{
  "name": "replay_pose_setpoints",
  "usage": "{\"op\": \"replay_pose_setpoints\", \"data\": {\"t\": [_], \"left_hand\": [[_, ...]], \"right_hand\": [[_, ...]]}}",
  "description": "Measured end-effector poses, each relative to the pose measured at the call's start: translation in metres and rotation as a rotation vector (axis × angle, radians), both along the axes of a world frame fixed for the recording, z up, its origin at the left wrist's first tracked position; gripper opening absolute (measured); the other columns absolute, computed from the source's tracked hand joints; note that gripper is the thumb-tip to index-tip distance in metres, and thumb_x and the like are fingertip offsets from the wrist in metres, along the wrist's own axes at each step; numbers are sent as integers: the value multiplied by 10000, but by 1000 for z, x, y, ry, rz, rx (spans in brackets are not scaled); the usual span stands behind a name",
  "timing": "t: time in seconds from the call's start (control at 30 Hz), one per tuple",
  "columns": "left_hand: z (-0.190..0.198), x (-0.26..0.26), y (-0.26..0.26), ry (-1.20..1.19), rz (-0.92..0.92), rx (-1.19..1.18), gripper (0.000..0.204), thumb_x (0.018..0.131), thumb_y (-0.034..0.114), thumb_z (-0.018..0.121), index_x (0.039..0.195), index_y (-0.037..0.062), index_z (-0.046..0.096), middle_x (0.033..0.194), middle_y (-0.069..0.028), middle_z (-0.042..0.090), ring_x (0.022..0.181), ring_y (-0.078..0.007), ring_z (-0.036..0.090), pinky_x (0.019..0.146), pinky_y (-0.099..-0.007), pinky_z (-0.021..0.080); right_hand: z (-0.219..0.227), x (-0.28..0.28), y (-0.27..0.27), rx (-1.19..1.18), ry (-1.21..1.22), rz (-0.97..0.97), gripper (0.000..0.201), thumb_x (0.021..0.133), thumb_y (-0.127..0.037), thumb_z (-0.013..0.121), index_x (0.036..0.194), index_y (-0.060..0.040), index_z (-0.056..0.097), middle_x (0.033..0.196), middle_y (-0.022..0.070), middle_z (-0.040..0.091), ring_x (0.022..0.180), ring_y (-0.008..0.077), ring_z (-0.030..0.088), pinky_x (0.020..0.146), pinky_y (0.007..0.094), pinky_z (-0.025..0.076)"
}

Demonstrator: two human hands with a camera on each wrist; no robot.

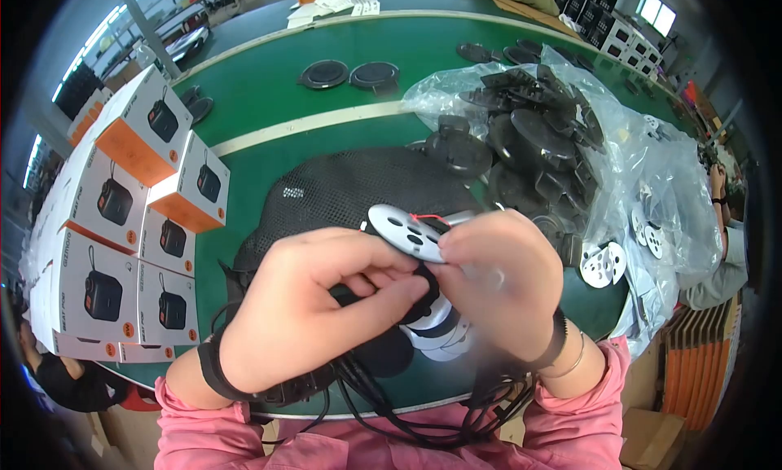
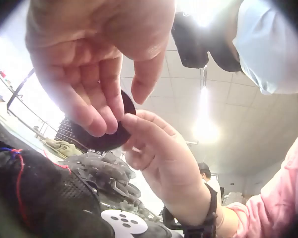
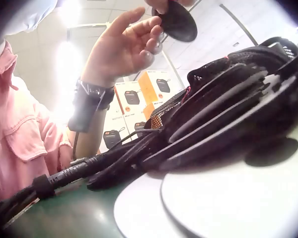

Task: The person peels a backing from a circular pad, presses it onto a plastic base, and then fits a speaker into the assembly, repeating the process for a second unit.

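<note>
In the head view both hands meet at a round disc (image 1: 397, 230) with a pale upper face and several dark oval holes. Its underside shows black in the left wrist view (image 2: 109, 141). My right hand (image 1: 509, 270) pinches the disc's right edge between thumb and fingers. Fingertips of my left hand (image 1: 314, 299) touch the near side and underside; the left thumb stands apart from the disc in both wrist views. A red wire (image 1: 430, 217) runs by its far edge. Below the hands lie overlapping white round pieces (image 1: 444, 336). Part of the disc is hidden by fingers.
Black mesh fabric (image 1: 350, 181) lies just beyond the hands. Dark round parts (image 1: 546, 136) are heaped on clear plastic (image 1: 652, 169) at the right, beside white perforated pieces (image 1: 601, 265). Printed boxes (image 1: 98, 283) are stacked at the left. Black cables (image 1: 432, 425) hang near the lap.
</note>
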State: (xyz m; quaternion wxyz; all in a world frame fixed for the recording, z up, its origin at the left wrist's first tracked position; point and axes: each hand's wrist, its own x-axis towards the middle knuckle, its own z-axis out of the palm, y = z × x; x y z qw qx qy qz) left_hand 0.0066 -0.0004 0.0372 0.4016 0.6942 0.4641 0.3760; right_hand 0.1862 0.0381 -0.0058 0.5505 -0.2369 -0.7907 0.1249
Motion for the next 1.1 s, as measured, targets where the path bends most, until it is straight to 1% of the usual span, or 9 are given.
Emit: {"op": "replay_pose_setpoints", "data": {"t": [0.1, 0.17, 0.3, 0.33, 0.4, 0.6, 0.9, 0.97, 1.1], "left_hand": [[-10, 2, 2, -114, -20, 20, 165, 723, 17, 645, 878, -24, 606, 757, -89, 593, 687, -133, 599, 622, -218, 467], [-17, 3, 4, -192, 24, 74, 157, 735, 3, 628, 887, -27, 608, 775, -99, 600, 692, -135, 600, 624, -222, 468], [-14, 3, 6, 59, 15, 174, 135, 721, 17, 628, 851, -14, 608, 733, -95, 608, 649, -173, 601, 582, -244, 457], [-16, 4, 7, 60, 7, 172, 135, 721, 17, 628, 851, -14, 608, 733, -95, 608, 649, -173, 601, 582, -244, 457], [-21, 8, 9, 159, 65, 399, 136, 705, 27, 630, 839, 9, 613, 718, -88, 610, 630, -211, 591, 560, -267, 451], [-27, 8, 10, 311, 73, 550, 155, 698, 42, 635, 852, 42, 618, 748, -74, 619, 618, -220, 585, 562, -282, 456], [-30, 9, 9, 308, 64, 567, 166, 690, 36, 641, 854, 27, 617, 741, -84, 616, 610, -210, 586, 557, -281, 456], [-31, 9, 9, 305, 62, 575, 166, 688, 35, 642, 851, 24, 616, 739, -85, 615, 610, -212, 587, 556, -283, 457], [-31, 10, 9, 281, 57, 556, 160, 684, 31, 641, 841, 17, 613, 736, -90, 613, 609, -217, 588, 561, -287, 463]], "right_hand": [[-3, 1, 1, 214, -78, -42, 208, 581, 20, 668, 775, -17, 602, 779, 80, 590, 648, 228, 568, 554, 285, 462], [-1, -1, -1, 189, -88, -30, 214, 588, 29, 659, 792, -9, 607, 801, 86, 594, 660, 238, 583, 565, 294, 476], [-3, -2, -3, 66, -63, -46, 205, 620, 38, 642, 816, -8, 606, 804, 86, 594, 659, 229, 598, 569, 275, 486], [-3, -2, -3, 16, -48, -19, 198, 634, 34, 640, 823, -9, 604, 802, 90, 594, 661, 226, 598, 573, 274, 486], [-3, -1, -4, -37, -30, 0, 190, 647, 30, 638, 830, -9, 602, 801, 94, 593, 663, 224, 598, 576, 272, 486], [-6, -1, -6, -212, 12, 19, 174, 669, 13, 632, 836, -28, 603, 795, 95, 593, 655, 212, 588, 574, 262, 480], [-6, -2, -7, -247, 10, 11, 160, 628, 16, 631, 769, -33, 573, 751, 75, 569, 615, 206, 554, 552, 265, 456], [-6, 0, -5, -229, -38, 13, 186, 594, 56, 620, 757, -26, 587, 747, 87, 601, 663, 208, 597, 610, 267, 478], [-4, 0, -6, -253, -31, 21, 185, 585, 63, 614, 741, -29, 577, 733, 82, 593, 658, 206, 588, 613, 268, 474]]}}
